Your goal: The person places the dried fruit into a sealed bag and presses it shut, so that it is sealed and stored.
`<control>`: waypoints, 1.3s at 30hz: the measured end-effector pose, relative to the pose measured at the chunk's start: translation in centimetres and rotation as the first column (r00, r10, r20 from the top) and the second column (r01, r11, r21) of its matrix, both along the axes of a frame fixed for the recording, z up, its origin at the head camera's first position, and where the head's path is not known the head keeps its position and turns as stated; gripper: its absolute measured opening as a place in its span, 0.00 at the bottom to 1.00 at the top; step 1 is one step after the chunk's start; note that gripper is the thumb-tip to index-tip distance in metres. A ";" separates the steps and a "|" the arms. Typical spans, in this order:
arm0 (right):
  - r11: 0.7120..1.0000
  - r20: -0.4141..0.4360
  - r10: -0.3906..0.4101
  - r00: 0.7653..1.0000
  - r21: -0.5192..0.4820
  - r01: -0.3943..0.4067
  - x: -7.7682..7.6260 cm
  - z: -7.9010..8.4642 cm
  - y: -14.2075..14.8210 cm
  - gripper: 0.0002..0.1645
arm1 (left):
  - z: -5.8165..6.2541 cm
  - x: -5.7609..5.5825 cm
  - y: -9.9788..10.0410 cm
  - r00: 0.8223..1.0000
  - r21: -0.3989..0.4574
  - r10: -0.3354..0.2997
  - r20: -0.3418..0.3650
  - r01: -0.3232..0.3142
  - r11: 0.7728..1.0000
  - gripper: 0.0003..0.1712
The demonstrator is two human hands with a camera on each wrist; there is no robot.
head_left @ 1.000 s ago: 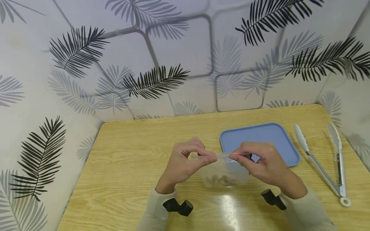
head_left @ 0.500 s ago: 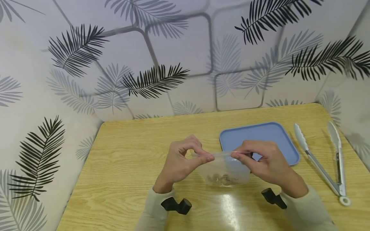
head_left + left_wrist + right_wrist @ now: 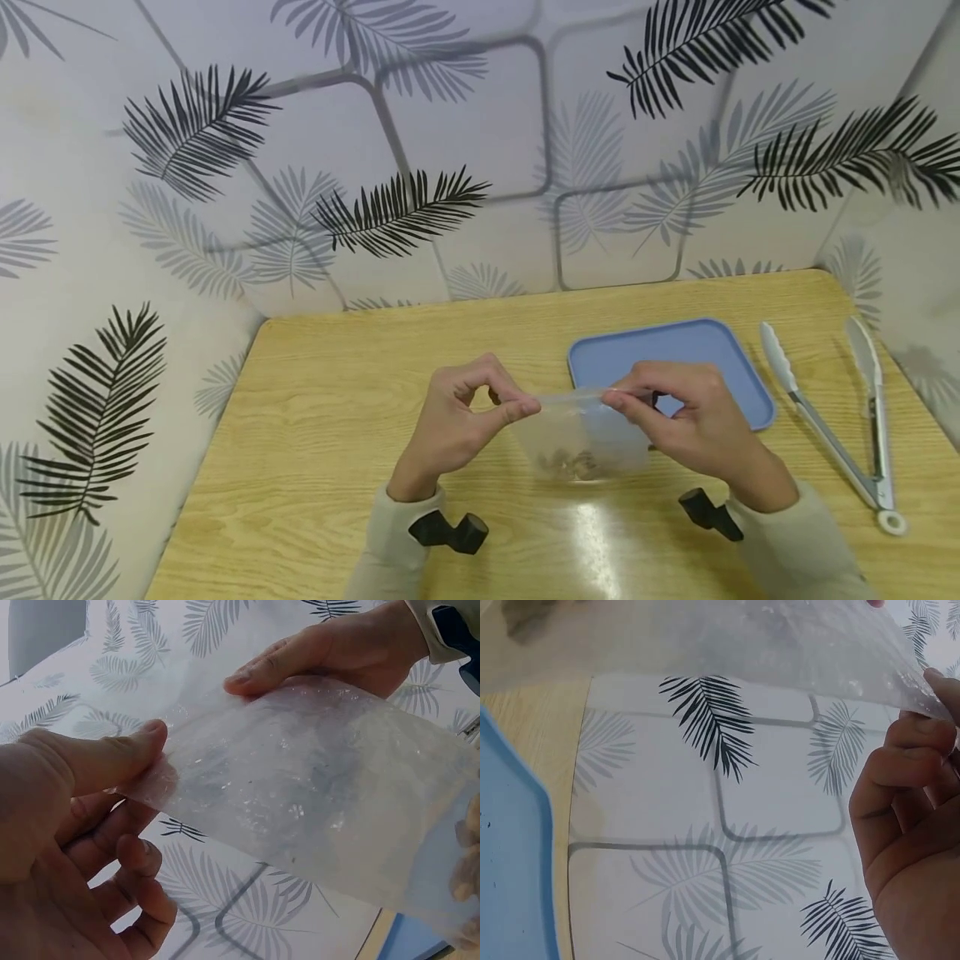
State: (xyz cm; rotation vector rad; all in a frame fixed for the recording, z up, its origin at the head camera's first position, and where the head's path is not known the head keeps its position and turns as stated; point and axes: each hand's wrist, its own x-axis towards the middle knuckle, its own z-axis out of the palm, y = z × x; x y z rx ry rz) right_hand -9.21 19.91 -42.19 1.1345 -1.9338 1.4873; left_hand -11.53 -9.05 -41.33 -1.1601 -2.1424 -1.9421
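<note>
A clear plastic bag (image 3: 581, 429) hangs between both hands in the head view, with several brown lumpy pieces (image 3: 577, 465) gathered at its bottom. My left hand (image 3: 453, 429) pinches the bag's top edge at its left end between thumb and forefinger. At the right part of the same edge, my right hand (image 3: 693, 412) pinches with thumb and fingers. In the left wrist view the film (image 3: 277, 787) stretches from one hand to the other, and the left hand's lower fingers (image 3: 150, 900) are curled below it. The right wrist view shows the right hand (image 3: 915, 825) at the bag's corner.
Behind the right hand lies a blue tray (image 3: 615, 354). Spread metal tongs (image 3: 840, 442) with pale tips rest at the table's right side. The wooden table (image 3: 330, 417) meets a leaf-patterned wall covering (image 3: 495, 125) at the back.
My left hand has slid left along the bag's top edge, widening the distance between the hands. The right hand has stayed almost in place; tray and tongs lie as before.
</note>
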 end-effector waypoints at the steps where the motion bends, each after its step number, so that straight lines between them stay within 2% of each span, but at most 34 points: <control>1: 1.000 -0.004 -0.007 1.000 -0.001 0.007 0.0 0.0 -0.1 0.05 | 0.0 0.0 0.0 1.000 0.006 -0.004 0.008 0.004 1.000 0.09; 4: 1.000 -0.011 -0.013 1.000 0.000 0.013 0.1 -0.1 -0.4 0.04 | -0.1 0.1 0.1 1.000 0.018 -0.015 0.013 0.015 1.000 0.09; 7: 1.000 -0.013 0.002 1.000 -0.009 -0.002 0.1 0.0 -0.7 0.03 | -0.1 0.2 0.2 1.000 0.020 -0.014 -0.015 0.015 1.000 0.09; 12: 1.000 -0.027 0.018 0.999 -0.023 -0.019 0.3 0.3 -0.8 0.08 | 0.1 0.2 0.2 0.998 0.013 0.011 -0.067 -0.010 1.000 0.11; 17: 0.998 -0.045 0.034 0.998 -0.044 -0.036 0.5 0.7 -0.6 0.10 | 0.6 0.4 -0.1 0.995 0.022 0.042 -0.085 -0.041 0.999 0.11; 22: 0.997 -0.016 0.048 0.999 -0.061 -0.049 0.5 0.6 -0.7 0.08 | 0.7 0.5 -0.2 0.998 0.031 0.047 -0.041 -0.045 0.998 0.11; 27: 0.998 -0.010 0.034 0.999 -0.055 -0.034 0.5 0.2 -1.1 0.03 | 0.1 0.6 -0.3 1.000 0.063 0.023 0.009 -0.023 0.998 0.08; 30: 0.998 -0.004 0.027 1.000 -0.056 -0.028 0.6 0.0 -1.4 0.04 | -0.2 0.6 -0.1 1.000 0.065 0.011 0.020 -0.012 0.998 0.07; 35: 0.999 0.004 -0.013 1.000 -0.051 0.013 0.7 -0.3 -1.9 0.02 | -0.4 0.8 1.2 0.999 0.000 -0.008 -0.041 0.008 1.000 0.05; 39: 0.998 0.013 -0.036 0.999 -0.053 0.037 0.8 -0.6 -2.3 0.02 | -0.5 0.9 2.4 0.995 -0.005 -0.016 -0.100 0.015 1.000 0.05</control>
